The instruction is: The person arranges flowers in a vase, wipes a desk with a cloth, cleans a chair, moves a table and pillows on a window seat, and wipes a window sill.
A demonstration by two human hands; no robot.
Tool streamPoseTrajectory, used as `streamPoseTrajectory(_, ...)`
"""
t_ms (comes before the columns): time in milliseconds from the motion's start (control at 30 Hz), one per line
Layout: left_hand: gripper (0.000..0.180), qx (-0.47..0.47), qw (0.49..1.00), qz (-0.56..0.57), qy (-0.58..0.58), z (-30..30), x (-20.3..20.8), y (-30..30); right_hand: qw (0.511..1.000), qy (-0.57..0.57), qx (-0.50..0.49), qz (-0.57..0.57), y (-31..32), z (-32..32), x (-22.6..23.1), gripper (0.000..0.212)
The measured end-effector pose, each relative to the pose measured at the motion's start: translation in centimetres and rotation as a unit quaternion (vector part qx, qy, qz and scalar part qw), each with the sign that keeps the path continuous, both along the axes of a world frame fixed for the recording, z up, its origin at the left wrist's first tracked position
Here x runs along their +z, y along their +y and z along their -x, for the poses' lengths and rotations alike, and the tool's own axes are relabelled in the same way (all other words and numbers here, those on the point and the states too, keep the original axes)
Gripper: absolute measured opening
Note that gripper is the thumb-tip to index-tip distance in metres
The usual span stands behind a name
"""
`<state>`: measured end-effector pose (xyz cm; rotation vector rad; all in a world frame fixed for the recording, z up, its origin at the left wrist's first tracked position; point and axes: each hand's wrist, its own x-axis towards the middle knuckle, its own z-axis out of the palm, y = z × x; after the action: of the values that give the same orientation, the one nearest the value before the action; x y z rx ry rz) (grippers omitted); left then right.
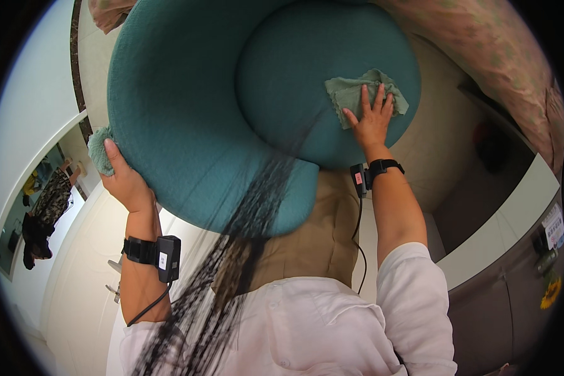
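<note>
A teal upholstered armchair with a curved back and a round seat cushion stands right in front of me. My right hand lies with fingers spread on a pale green cloth, pressing it flat against the right part of the seat. At the chair's left outer edge, my left hand grips a second pale green cloth. Its thumb shows against this cloth, while the other fingers are mostly hidden. Long dark hair hangs across the middle, over the chair's near edge.
Patterned brownish-pink fabric fills the upper right. A white-edged dark cabinet stands at lower right, with a sunflower decoration on it. On the left are a white door-like panel and a mirror-like frame showing dark patterned clothing.
</note>
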<state>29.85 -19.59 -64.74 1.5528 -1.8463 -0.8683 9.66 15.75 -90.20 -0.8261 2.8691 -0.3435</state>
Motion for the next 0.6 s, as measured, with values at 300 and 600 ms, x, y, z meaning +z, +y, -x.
streamPoseTrajectory(300,0.045,0.009,0.999,-0.007,0.042,0.2,-0.3,0.4,0.969,0.04,-0.242,0.022,-1.5,10.4,-4.0,0.083)
streamPoseTrajectory(600,0.054,0.03,0.999,-0.037,0.024,-0.7,-0.1,0.2,0.987,0.064,-0.145,0.039,-7.4,13.4,-3.9,0.08)
